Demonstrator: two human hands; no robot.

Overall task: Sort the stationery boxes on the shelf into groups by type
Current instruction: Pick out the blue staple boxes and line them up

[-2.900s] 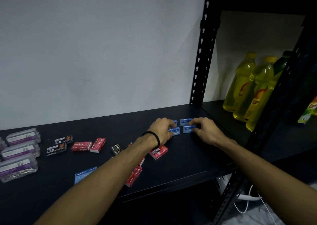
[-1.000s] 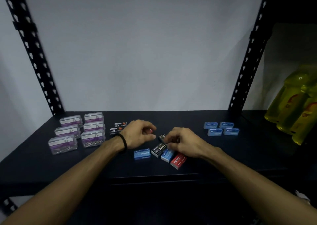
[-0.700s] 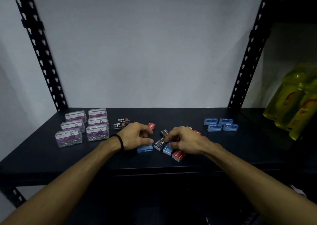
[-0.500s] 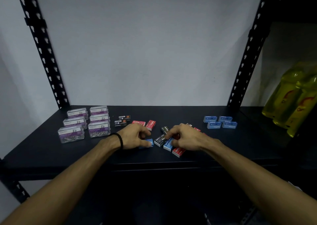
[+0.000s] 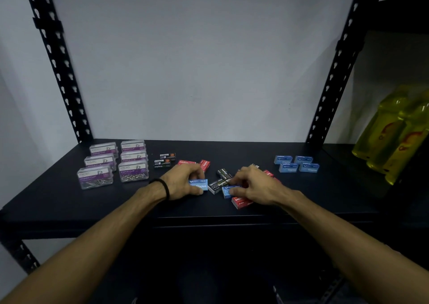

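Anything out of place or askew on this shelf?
Yes: between the hands, black, blue and red staple boxes lie jumbled at mixed angles, unlike the tidy paper clip boxes and the blue group. Nothing looks damaged.

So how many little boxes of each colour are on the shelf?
Clear paper clip boxes: 6
Blue staple boxes: 6, one in the left hand, one under the right hand
Black staple boxes: 4
Red staple boxes: at least 4, some hidden by the right hand
Total: at least 20
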